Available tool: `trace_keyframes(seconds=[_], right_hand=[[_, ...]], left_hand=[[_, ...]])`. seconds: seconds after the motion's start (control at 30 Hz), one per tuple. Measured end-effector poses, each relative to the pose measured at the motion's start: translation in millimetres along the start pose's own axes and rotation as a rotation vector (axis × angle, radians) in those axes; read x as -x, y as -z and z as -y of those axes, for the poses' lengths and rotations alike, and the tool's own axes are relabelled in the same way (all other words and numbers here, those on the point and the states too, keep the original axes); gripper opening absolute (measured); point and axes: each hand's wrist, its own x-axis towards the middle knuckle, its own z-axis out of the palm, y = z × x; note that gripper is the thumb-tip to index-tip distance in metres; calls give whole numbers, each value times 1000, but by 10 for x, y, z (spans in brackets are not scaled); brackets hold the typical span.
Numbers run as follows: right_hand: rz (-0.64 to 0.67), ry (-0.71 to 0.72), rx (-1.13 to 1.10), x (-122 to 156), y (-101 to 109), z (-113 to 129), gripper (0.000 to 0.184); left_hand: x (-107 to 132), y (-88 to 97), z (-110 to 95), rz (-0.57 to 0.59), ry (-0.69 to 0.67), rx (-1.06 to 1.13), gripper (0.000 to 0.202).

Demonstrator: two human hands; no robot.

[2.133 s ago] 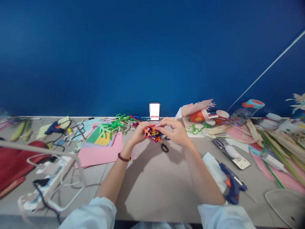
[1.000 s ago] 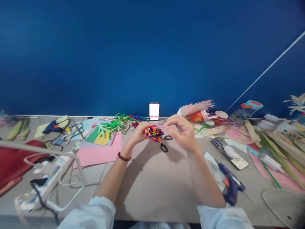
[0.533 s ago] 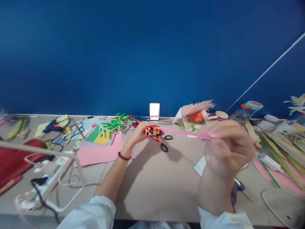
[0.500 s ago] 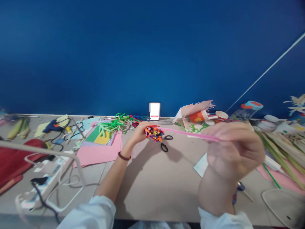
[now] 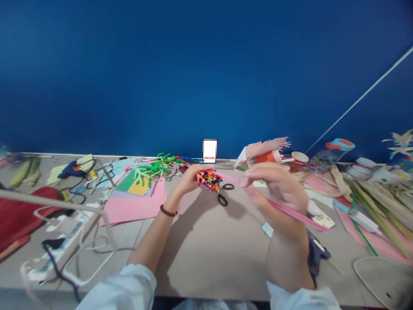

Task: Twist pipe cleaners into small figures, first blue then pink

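Observation:
My left hand (image 5: 190,179) is closed around a bundle of multicoloured pipe cleaners (image 5: 209,180), their cut ends facing me. A pink pipe cleaner (image 5: 298,216) runs from beside this bundle to my right hand (image 5: 277,193). Thumb and fingers of the right hand pinch it partway along, and its free end sticks out past the palm to the lower right. Scissors with black handles (image 5: 222,199) lie under the bundle, their blades hidden. Where the pink strip's left end sits among the bundle I cannot tell.
Green pipe cleaners (image 5: 145,174) lie on coloured paper (image 5: 129,209) at the left. A white power strip (image 5: 61,247) with cables stands nearer. A phone (image 5: 209,150) leans against the blue wall. Rightward are paper cups (image 5: 299,157), a glue gun (image 5: 316,254) and corn husks (image 5: 377,211).
My right hand has moved left toward the bundle and now pinches the pink pipe cleaner closer to it, leaving a length trailing behind the palm. The left hand has barely moved.

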Motion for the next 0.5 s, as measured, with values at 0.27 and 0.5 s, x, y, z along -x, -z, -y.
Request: trace_keyframes(seconds=[0.27, 0.5], right_hand=[[337, -186, -35, -94, -242, -347, 23], [296, -231, -279, 9, -206, -332, 53]], left_hand=[[-13, -35, -32, 34, -10, 6, 18], [5, -28, 14, 62, 8, -55, 26]])
